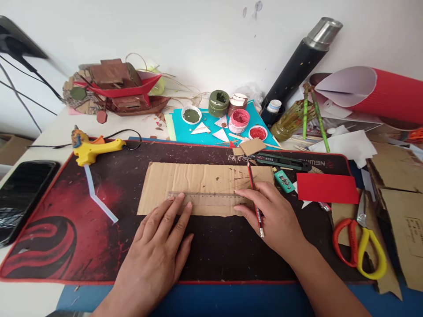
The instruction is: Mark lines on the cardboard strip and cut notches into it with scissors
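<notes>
One dark, red-edged oblong mat (224, 251) carries one rectangle of creased brown cardboard (198, 176), midway along it and nearer the far edge. Of two bare hands, the left hand (158, 237) spreads flat with fingertips on one straight, clear plastic ruler (211, 199), and the right hand (276, 218) sets thumb and forefinger at its right end, partly closed around one slim red-and-black pencil (251, 180). The ruler lies on the cardboard's nearer half; the pencil slants, tip toward the mat's far edge.

Left fingers (172, 212) touch a ruler (211, 198) on cardboard (178, 177); right fingers (246, 194) hold a pencil (251, 177).
</notes>
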Available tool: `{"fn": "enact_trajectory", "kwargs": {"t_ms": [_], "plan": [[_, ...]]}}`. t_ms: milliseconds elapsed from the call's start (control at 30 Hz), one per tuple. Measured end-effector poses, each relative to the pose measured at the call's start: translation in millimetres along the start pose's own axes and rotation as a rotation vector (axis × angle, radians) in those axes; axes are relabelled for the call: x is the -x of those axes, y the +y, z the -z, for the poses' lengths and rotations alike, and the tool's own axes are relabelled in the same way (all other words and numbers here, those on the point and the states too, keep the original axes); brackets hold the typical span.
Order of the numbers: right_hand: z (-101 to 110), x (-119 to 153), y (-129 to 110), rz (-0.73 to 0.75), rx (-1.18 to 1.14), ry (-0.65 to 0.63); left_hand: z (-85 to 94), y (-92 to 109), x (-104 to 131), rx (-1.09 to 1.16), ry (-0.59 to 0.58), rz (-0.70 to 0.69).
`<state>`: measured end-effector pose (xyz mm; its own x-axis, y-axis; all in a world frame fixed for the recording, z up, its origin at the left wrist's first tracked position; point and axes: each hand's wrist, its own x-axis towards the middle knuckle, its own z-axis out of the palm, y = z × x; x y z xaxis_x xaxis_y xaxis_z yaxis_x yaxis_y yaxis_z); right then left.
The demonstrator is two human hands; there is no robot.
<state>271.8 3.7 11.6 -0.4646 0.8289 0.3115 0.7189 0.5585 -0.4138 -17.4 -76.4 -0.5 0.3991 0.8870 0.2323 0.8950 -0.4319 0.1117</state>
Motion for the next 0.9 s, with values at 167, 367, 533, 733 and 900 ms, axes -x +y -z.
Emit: {"fn": "enact_trajectory", "kwargs": {"t_ms": [167, 367, 533, 733, 900], "plan": [[-1.1, -0.6, 0.6, -0.011, -0.009, -0.003, -0.1, 0.4, 0.8, 0.011, -0.004, 0.022], [-2.4, -2.7, 0.1, -0.026, -0.010, 0.004, -0.2, 0.8, 0.1, 0.001, -0.004, 0.019], [-2.0, -2.9, 0.9, -0.047, -0.039, -0.012, 1.1, 1.4, -0.6, -0.001, -0.015, 0.015], [-0.7, -3.1, 1.8, -0.051, -0.037, -0.013, 0.9, 1.1, 0.4, 0.014, -0.017, 0.038], [-0.8, -4.1, 1.8, -0.057, -0.035, -0.016, 0.6, 0.6, 0.4, 0.022, -0.021, 0.041]]}}
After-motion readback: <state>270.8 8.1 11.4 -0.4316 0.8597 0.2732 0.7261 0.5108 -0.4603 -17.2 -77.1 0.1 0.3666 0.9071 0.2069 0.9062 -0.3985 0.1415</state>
